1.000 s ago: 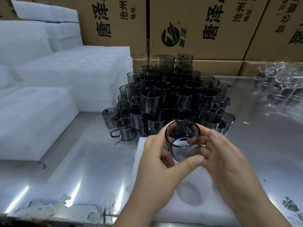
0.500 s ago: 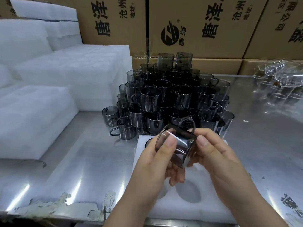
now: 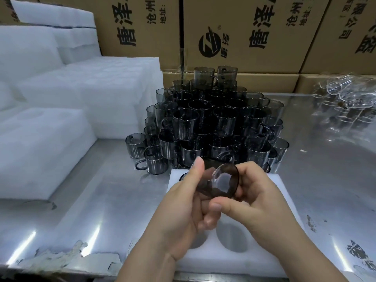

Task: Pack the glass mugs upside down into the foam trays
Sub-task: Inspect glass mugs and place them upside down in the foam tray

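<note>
Because the mugs had to go in mouth down, the person held one smoky glass mug [image 3: 221, 182] tipped on its side above the foam tray [image 3: 276, 186], partway to upside down by my guess. The left hand [image 3: 181, 204] gripped it with the thumb up against the near wall and the fingers curled beneath. The right hand [image 3: 262, 192] wrapped round the far side, its thumb crossing under the glass. Both hands were clamped on the mug, and it touched nothing else.

Holding it over the tray made sense: a round empty pocket [image 3: 232, 237] lay just below the hands, so the drop would be short. The tray sat on the steel table [image 3: 101, 190], right in front of the heap of mugs [image 3: 213, 123], an easy reach.

The mug was dark grey and see-through, a short cylinder. One round end faced me, glossy with ceiling light, likely the base. I could not place its handle for certain.
</note>
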